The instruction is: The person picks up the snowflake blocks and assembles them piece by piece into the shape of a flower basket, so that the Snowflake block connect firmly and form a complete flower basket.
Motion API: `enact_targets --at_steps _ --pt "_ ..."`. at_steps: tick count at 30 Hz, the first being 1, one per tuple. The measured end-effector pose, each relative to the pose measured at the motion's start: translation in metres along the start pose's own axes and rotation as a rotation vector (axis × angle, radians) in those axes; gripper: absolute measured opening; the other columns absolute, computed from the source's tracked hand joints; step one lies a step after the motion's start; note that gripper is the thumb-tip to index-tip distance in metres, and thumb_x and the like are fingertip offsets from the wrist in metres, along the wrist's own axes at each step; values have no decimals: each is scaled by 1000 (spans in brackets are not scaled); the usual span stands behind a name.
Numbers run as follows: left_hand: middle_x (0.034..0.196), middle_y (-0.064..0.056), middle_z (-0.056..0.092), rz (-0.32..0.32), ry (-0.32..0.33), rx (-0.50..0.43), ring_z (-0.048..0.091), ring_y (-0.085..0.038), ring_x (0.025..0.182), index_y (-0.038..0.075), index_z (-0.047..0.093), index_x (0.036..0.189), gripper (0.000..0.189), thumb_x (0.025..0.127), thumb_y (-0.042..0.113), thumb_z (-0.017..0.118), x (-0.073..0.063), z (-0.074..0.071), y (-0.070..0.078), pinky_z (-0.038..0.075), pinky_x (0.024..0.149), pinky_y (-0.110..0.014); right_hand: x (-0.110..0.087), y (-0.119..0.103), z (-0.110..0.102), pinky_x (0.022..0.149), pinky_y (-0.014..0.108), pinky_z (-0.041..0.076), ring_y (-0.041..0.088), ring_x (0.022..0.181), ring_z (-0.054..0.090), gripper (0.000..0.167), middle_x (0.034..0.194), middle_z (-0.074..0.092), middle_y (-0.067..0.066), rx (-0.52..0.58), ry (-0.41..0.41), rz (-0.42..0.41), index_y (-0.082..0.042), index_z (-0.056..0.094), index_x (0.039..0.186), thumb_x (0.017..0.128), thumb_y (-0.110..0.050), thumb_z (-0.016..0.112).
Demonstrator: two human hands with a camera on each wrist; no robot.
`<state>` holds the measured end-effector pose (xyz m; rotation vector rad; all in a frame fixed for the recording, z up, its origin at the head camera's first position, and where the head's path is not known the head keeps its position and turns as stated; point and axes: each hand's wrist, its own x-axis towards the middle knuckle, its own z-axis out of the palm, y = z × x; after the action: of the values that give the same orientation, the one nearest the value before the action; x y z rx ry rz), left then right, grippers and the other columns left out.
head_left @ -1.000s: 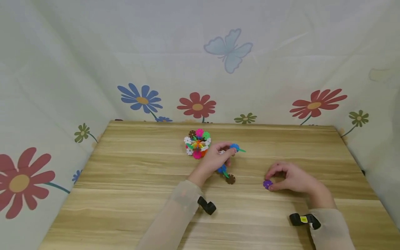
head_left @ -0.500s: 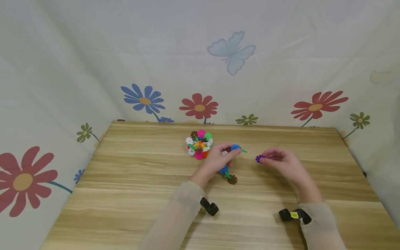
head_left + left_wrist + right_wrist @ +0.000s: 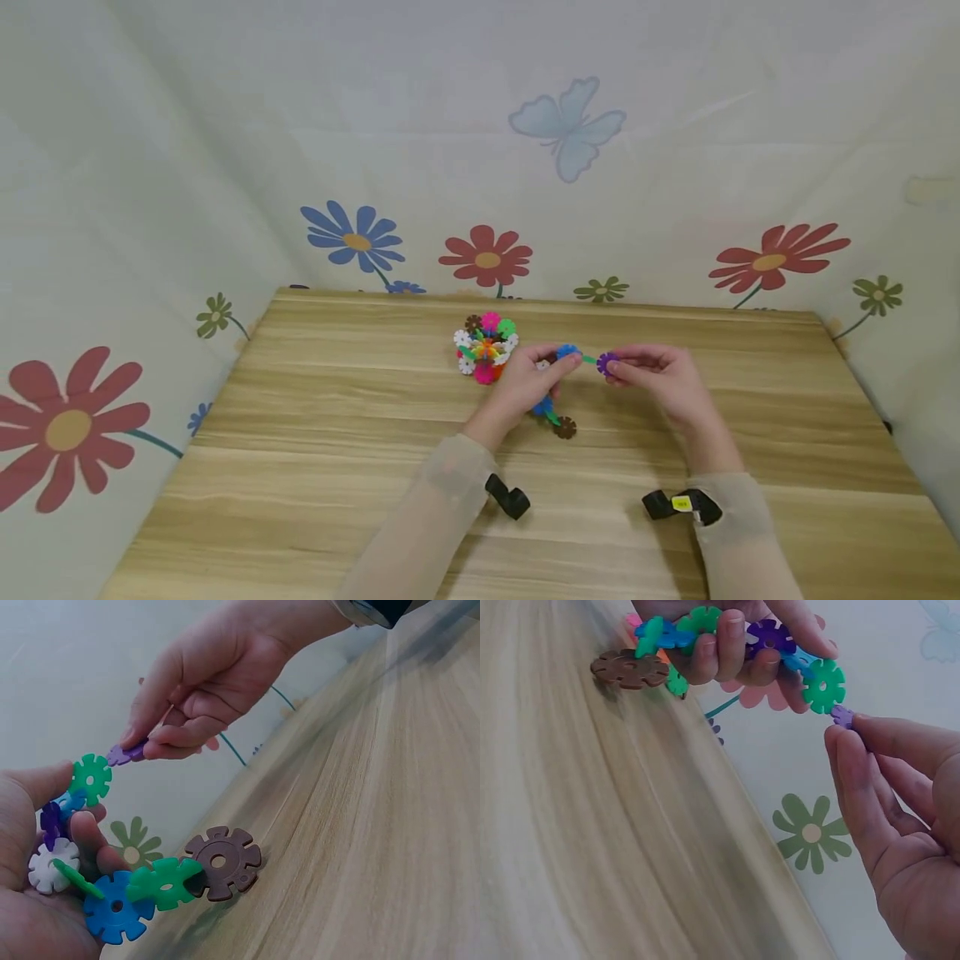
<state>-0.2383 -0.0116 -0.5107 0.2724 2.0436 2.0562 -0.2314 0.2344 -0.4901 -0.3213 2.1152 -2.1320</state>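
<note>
My left hand [image 3: 517,383] holds a chain of notched plastic discs, pinching a blue disc [image 3: 567,352] near its upper end. A green disc [image 3: 91,780] sticks out beyond the thumb. Lower in the chain are a white disc [image 3: 52,866], a blue disc [image 3: 118,907], a green disc [image 3: 165,883] and a brown disc [image 3: 223,862] at the end. Between thumb and fingers, my right hand [image 3: 663,379] pinches a purple disc [image 3: 606,364]. Its edge meets the green disc's edge; whether the slots are joined I cannot tell.
Behind my left hand, a round cluster of many-coloured discs [image 3: 486,348] stands on the wooden table [image 3: 315,433]. A cloth [image 3: 420,125] printed with flowers and a butterfly hangs along the table's back and sides.
My right hand has lifted the purple disc from near the tabletop and brought it left to the green disc. My left hand has stayed nearly still with the chain.
</note>
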Motion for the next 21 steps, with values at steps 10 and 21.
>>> enact_targets --at_steps 10,21 --pt "69 -10 61 4 -4 12 60 -16 58 10 81 120 30 105 36 77 -1 1 1 48 59 -26 -2 6 6 85 38 65 19 88 81 31 99 81 8 76 -6 26 24 62 127 101 8 72" --pt "69 -6 67 -4 -42 34 65 -15 62 8 82 117 26 105 30 78 -1 -5 5 50 61 -26 -3 5 13 75 33 66 17 81 81 17 95 83 9 77 -21 14 24 69 112 100 12 71"
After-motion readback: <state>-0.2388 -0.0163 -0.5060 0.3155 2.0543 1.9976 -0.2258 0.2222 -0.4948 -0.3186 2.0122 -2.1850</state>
